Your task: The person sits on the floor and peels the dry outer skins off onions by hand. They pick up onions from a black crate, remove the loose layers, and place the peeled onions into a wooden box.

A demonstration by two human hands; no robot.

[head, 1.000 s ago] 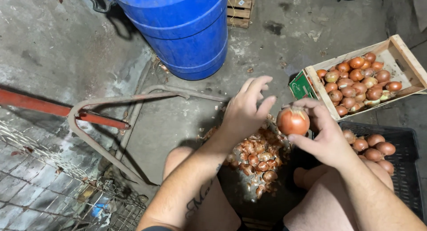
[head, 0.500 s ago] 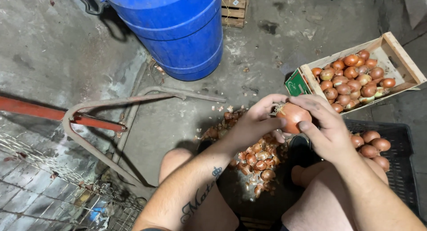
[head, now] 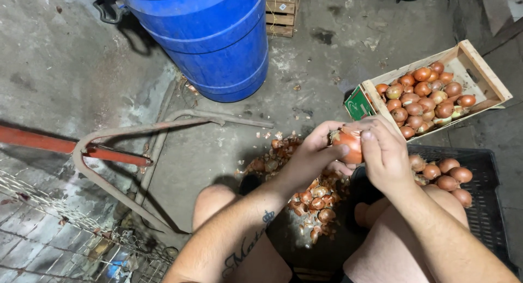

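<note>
Both hands hold one orange-brown onion point(head: 350, 145) above my knees. My left hand point(head: 308, 160) grips its left side with thumb and fingers. My right hand point(head: 385, 155) wraps over its right side, fingertips on its top. Below the hands lies a heap of loose onion skins point(head: 311, 198) on the concrete floor. A wooden crate point(head: 488, 76) with several onions stands tilted at the upper right. A black plastic crate point(head: 485, 207) with more onions sits at the right, beside my right leg.
A large blue plastic barrel point(head: 210, 38) stands at the top centre, with a wooden pallet piece point(head: 283, 13) behind it. A bent metal bar frame point(head: 109, 163) with a red part point(head: 38, 141) and wire mesh point(head: 60, 234) lies at the left.
My left hand, open with fingers spread a second ago, has closed onto the onion that my right hand held. Both hands now hold it together, slightly lower.
</note>
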